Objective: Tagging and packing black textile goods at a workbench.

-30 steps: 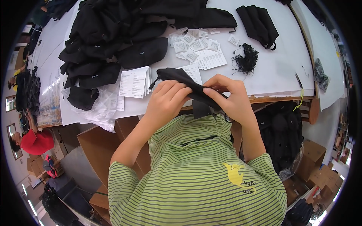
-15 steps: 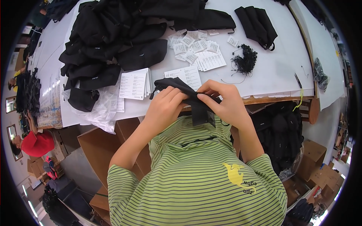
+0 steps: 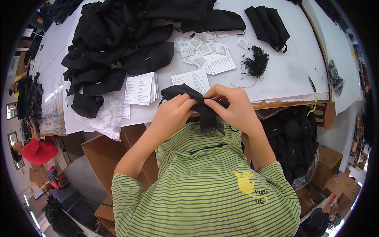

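Head view: wide fisheye, worn on the head. I look steeply down over the shirt point(image 3: 197, 189), nearest the lens, to the left hand point(image 3: 173, 112) and right hand point(image 3: 232, 106) at mid-frame. Table point(image 3: 294, 77) lies beyond, toward the top. Edges bow; the co-worker point(image 3: 38, 151) at far left shows sideways.

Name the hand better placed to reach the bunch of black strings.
Probably the right hand: it is nearer the black string bunch, while the left hand is farther off. Both hold black fabric.
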Motion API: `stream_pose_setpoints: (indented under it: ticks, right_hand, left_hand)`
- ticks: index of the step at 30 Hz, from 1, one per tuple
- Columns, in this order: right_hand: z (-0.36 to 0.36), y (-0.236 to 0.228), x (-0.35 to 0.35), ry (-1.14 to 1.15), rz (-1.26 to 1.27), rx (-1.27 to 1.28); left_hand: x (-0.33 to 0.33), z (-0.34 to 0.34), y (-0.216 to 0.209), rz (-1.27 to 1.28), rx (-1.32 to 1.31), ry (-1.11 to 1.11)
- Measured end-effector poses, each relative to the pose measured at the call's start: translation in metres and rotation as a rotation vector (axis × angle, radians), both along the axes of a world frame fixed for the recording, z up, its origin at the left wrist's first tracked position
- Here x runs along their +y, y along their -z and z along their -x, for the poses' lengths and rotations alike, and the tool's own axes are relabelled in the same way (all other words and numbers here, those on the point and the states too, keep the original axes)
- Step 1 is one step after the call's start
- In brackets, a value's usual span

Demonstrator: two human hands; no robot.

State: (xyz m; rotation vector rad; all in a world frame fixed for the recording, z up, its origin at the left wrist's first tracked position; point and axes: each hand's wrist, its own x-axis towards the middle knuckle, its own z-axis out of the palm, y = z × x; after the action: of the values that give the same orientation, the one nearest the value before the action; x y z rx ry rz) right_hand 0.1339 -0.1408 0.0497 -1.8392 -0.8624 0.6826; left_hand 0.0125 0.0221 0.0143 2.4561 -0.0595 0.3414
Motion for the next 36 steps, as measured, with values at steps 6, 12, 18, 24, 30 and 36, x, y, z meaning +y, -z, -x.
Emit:
stream_pose_setpoints:
  ticks: [6,12,18,24,30,36]
  right_hand:
    - [-0.002,-0.001,-0.002,-0.021,-0.004,0.034]
    - [-0.008,0.009,-0.001,0.000,-0.099,0.246]
    - [-0.017,0.050,-0.032,-0.047,-0.244,0.519]
    - [0.007,0.074,-0.028,0.010,-0.099,0.645]
    - [-0.036,0.040,-0.059,-0.081,-0.490,0.615]
    - [-0.055,0.031,-0.082,0.338,-0.138,0.178]
  left_hand:
    - [0.002,0.002,-0.001,-0.065,-0.047,0.057]
    - [0.004,0.003,-0.005,-0.148,-0.039,0.063]
    - [0.016,0.005,-0.022,0.314,0.120,-0.123]
    - [0.016,0.002,-0.018,0.400,0.135,-0.155]
    - [0.041,0.013,-0.035,0.395,0.252,-0.179]
    - [0.043,0.033,-0.028,0.462,0.429,-0.112]
